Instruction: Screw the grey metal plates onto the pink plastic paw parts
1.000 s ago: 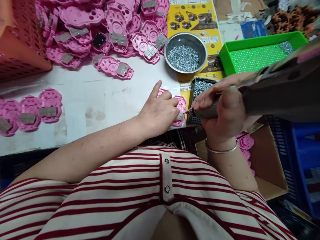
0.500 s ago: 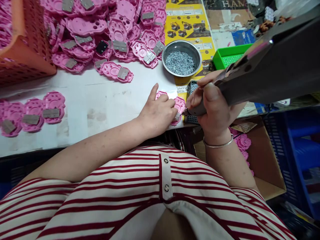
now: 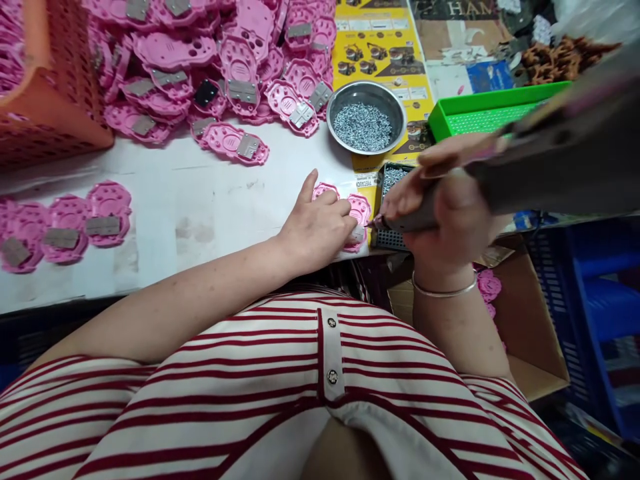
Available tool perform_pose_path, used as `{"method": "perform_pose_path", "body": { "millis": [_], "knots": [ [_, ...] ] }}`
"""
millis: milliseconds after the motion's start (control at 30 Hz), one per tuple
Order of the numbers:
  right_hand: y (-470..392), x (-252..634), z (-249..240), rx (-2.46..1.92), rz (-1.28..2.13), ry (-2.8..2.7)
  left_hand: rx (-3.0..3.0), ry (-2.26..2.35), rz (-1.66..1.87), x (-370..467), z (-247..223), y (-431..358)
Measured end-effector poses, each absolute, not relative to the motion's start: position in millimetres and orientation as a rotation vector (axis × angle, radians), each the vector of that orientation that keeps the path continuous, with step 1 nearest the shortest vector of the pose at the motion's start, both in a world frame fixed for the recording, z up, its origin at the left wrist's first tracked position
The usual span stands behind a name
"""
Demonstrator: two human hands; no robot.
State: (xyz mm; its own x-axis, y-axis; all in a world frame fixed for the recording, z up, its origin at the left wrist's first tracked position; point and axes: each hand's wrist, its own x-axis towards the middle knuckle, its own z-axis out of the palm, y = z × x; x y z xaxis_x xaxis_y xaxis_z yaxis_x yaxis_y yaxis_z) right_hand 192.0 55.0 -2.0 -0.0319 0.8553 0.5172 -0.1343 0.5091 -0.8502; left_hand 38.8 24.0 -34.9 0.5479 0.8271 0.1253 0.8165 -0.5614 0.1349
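Note:
My left hand (image 3: pixel 320 227) lies on the white tabletop with its fingers curled over a pink plastic casing (image 3: pixel 360 210); the thumb points up and away. A metal plate (image 3: pixel 357 233) shows on that casing beside the fingertips. Another pink casing (image 3: pixel 325 191) is partly hidden behind the hand. In my right hand (image 3: pixel 450 213), blurred by motion, is a dark grey electric screwdriver (image 3: pixel 545 167). Its tip ends close to the casing's right edge; whether it touches cannot be made out. Below the tool sits a small black tray (image 3: pixel 393 239) with screws in it.
A steel bowl (image 3: pixel 334 133) of small screws stands behind my hands. Pink casings (image 3: pixel 240 67) are heaped at the back, with an orange basket (image 3: pixel 65 100) to their left. More casings (image 3: pixel 107 213) line up at left. A green tray (image 3: pixel 440 120) is at right.
My right hand and the electric screwdriver have drawn back to the right, uncovering more of the black tray and the green tray. My left hand stays on the casing.

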Motion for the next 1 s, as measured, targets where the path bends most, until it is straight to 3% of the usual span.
{"method": "perform_pose_path", "body": {
  "millis": [200,467,1000],
  "knots": [
    [44,209,20,-0.503,0.655,-1.166,2.712,1.477,0.337,45,-34,17],
    [54,232,-3,-0.636,0.419,-1.233,2.712,1.461,0.485,44,-41,12],
    [63,238,-21,-0.780,0.418,-1.207,2.741,1.475,0.511,42,-43,9]
  ]
}}
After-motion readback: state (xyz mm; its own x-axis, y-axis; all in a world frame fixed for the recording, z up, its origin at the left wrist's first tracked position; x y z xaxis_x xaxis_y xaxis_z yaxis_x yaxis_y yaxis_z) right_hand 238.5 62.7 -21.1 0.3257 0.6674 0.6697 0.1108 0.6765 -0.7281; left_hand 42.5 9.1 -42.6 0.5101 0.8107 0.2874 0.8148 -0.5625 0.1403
